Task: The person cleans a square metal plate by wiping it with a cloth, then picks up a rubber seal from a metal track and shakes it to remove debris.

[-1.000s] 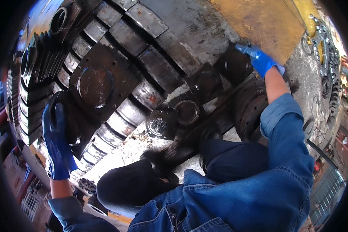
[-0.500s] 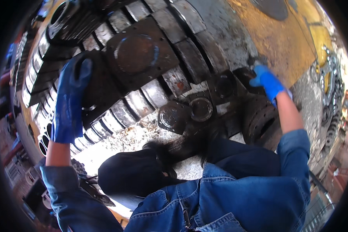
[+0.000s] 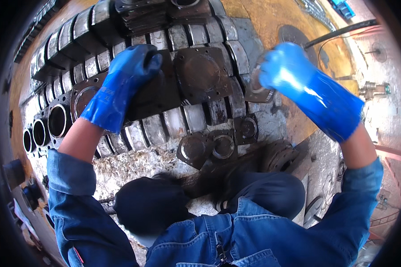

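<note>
My left hand, in a long blue rubber glove, has its fingers curled at the upper edge of a dark, flat metal plate lying over the rows of blocks. Right beside it lies another dark square plate with a round mark and corner holes. My right hand, gloved alike, is closed on a smaller dark plate with a rounded marking, held up past the right end of the rows. The fingertips on its far side are partly hidden.
Rows of curved metal blocks lie beneath the plates. More plates are stacked at the back. Several small plates with round marks sit before my knees. Ring-shaped openings line the left. A round disc lies far right.
My right hand has risen from the right-hand pile, now carrying a small plate up and left. My left hand still holds the large plate. The whole view has shifted.
</note>
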A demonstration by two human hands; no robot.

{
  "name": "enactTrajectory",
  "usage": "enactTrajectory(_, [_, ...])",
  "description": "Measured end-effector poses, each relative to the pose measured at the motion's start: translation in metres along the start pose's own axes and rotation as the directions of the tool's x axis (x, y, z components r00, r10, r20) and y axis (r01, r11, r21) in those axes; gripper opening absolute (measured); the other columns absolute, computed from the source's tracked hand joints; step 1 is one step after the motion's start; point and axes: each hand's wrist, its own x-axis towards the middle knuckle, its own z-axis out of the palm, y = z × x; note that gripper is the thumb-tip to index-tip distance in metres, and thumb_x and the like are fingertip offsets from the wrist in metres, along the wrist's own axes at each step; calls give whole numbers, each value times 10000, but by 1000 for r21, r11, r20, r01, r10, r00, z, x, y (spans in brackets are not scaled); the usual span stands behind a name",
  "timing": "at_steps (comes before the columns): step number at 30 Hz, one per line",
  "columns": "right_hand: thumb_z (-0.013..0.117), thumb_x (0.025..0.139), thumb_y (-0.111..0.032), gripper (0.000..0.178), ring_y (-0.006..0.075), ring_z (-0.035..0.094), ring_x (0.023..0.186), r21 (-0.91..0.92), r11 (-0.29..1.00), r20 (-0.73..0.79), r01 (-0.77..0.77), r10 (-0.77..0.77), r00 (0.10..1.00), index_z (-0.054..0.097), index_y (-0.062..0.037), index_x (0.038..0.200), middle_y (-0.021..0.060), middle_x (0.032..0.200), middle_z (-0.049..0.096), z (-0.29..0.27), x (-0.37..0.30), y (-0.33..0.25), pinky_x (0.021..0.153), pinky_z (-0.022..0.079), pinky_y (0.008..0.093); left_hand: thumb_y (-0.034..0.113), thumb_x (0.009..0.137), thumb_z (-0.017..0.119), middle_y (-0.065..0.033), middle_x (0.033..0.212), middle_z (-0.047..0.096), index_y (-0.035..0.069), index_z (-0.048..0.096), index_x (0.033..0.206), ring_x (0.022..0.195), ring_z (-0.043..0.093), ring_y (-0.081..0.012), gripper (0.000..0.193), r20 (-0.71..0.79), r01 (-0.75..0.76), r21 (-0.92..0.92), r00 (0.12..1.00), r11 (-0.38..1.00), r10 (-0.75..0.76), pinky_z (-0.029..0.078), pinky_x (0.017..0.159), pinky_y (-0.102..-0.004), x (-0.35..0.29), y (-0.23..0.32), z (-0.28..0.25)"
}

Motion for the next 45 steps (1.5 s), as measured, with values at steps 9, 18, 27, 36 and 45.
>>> enactTrajectory(9, [687,730,-144,85,230,700,782,62,970,32,236,-239,971,748,-97,765,49,784,707,-44,147,-49,641,570,329,401,912,622,-219,1041,693,27,669,1131,974,655,-420,435,-89,-18,104,996,994,27,533,837,-479,-4,1,9])
enactTrajectory(18, [823,804,-295,758,253,613,1202,851,-523,380,49,678,629,484,-15,1421,201,1319,614,134,21,-40,1046,481,390,420,919,600,-223,1093,689,28,658,1171,1029,650,-416,469,-33,-7,79,999,997,10,524,893,-463,5,11,8])
enactTrajectory(27, [697,880,-524,847,245,578,1219,881,-462,308,106,728,613,415,21,1464,166,1286,622,121,88,-96,1070,428,376,422,918,606,-214,1017,705,53,667,1162,959,674,-405,447,-111,-82,-39,991,996,77,544,835,-450,-5,-6,5])
enactTrajectory(36, [672,871,-580,842,352,535,1297,921,-361,369,-146,689,624,446,-18,1457,243,1340,590,76,72,-80,1095,394,437,297,951,657,-182,1113,705,33,678,1181,1049,680,-272,351,-1,-66,-75,998,995,66,510,924,-354,-2,-8,6])
enactTrajectory(45, [642,895,-481,433,169,620,896,642,-583,765,-498,535,359,722,-72,1012,68,994,704,221,-141,-88,801,472,322,326,941,655,-193,1124,703,34,677,1187,1064,678,-302,383,-43,-34,-36,999,999,32,511,934,-381,4,-13,14])
